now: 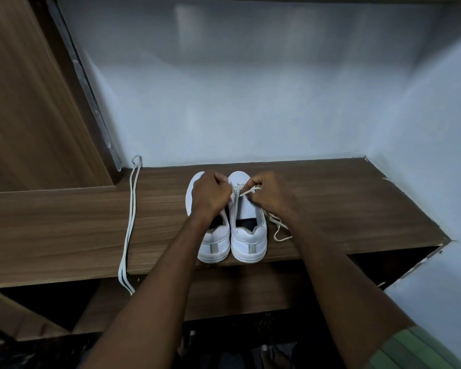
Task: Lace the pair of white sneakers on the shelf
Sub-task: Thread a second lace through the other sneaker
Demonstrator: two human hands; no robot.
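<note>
White sneakers stand side by side on the wooden shelf (330,187), heels toward the camera: left sneaker (213,243), right sneaker (249,235). The left hand (210,194) is curled over the gap between the sneakers, gripping the lace (246,192) at the right sneaker's front eyelets. The right hand (270,194) pinches the same lace; its loose end lies just right of the sneaker. A spare lace (129,222) lies well left, overhanging the shelf edge.
</note>
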